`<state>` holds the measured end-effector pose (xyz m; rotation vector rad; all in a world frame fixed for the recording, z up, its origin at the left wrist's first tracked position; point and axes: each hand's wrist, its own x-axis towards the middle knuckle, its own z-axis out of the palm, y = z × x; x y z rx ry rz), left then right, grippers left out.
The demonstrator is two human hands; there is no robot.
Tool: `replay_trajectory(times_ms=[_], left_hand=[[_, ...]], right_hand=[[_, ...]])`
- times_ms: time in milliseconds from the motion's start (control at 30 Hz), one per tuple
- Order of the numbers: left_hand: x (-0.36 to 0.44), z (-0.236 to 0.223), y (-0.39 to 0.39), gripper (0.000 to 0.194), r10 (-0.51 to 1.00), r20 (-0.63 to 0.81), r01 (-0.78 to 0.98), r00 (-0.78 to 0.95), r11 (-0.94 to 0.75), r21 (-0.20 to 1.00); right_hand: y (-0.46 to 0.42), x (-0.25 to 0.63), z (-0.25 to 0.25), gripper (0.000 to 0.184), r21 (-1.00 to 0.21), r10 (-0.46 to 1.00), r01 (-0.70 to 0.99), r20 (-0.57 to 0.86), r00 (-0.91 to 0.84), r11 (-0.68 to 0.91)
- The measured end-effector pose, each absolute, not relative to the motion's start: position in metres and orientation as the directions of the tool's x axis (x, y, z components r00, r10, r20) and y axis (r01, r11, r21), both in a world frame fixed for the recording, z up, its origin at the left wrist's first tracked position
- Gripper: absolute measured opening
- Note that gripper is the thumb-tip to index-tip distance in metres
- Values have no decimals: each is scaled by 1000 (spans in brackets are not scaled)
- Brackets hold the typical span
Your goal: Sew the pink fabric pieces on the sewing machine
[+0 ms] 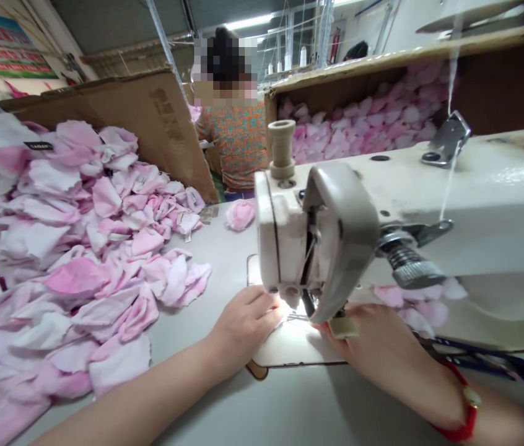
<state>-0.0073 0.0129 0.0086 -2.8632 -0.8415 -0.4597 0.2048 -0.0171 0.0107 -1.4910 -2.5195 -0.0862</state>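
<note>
Showing two bare hands at the lit bed of an industrial sewing machine, viewed from the worker's head. A small pale tag lies just right of the presser foot, its long axis slanting across the bed. The tag sits against the fingertips of the right hand, the nearer hand, which wears a red bracelet at the wrist. The left hand lies on the far side of the foot, its fingers curled together against the machine's head. Whether either hand grips anything cannot be told. Blue-handled scissors lie beyond the right hand, towards the right edge of the sewing table. A heap of pink fabric pieces covers the table's left side, and one separate pink piece lies near its far edge. A co-worker sits beyond a cardboard partition.
</note>
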Motion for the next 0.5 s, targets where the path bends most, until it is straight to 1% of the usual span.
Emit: replay_trajectory(times_ms=[100,233,300,367,500], left_hand=[[-10,15,14,18,519,329,535,789,-843,48],[-13,22,12,23,496,325,477,805,-868,142],[-10,23,8,23,493,348,474,798,-869,143],[-6,22,3,22,502,363,496,785,-860,119],[-1,20,-2,23,562,309,562,768,-821,98]], right_hand=[[-19,203,14,22,-58,861,874,214,-461,482],[-19,203,18,20,-69,859,868,202,-471,492],[-17,205,21,17,-76,870,875,182,-459,478],[-14,209,26,13,-91,889,889,146,-434,449],[-10,214,35,17,-81,923,921,71,-377,382]])
